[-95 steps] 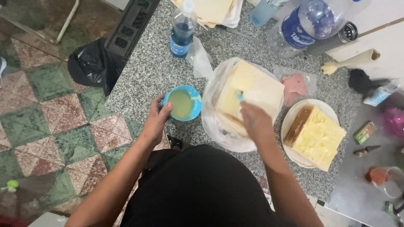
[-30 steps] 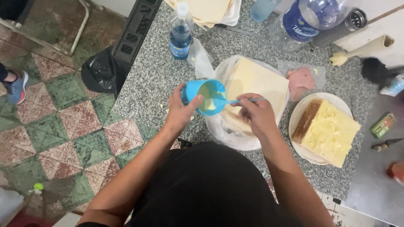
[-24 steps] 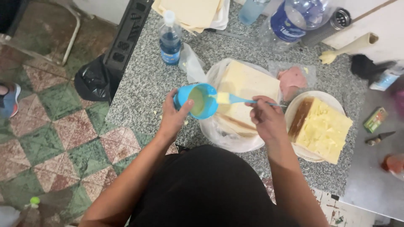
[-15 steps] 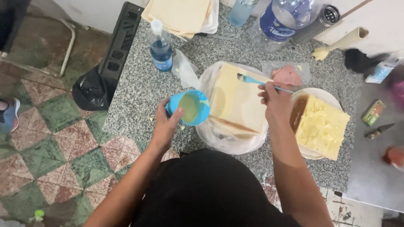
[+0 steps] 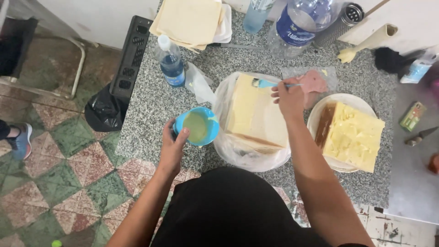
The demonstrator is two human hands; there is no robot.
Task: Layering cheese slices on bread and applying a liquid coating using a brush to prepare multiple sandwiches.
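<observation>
- Plainly, the left hand (image 5: 173,147) is curled around the near side of a blue bowl (image 5: 196,126), thumb over the rim, so the pale green sauce inside stays level and close to the work
- The bowl sits just left of the bread (image 5: 254,111), seemingly kept there so the brush has only a short way to go for more sauce
- The right hand (image 5: 289,97) is closed on the handle of a blue brush (image 5: 263,83), fingers pinched tight around it, with the bristle end lying on the far edge of the bread
- The bread is a big pale slab resting on an open clear bag (image 5: 238,151), which likely serves to keep it off the granite counter (image 5: 151,105)
- Right of the bread, a white plate (image 5: 320,116) holds a second slab topped with yellow slices; it stands just beside the bag, within reach of the right hand
- Far of the plate lies a packet of pink ham (image 5: 313,82), touching nothing the hands hold
- A small blue bottle (image 5: 171,61) stands far-left of the bowl, well apart from both hands
- More flat pale slabs (image 5: 190,20) are stacked at the far edge, beside two clear bottles, out of the way of the brushing
</observation>
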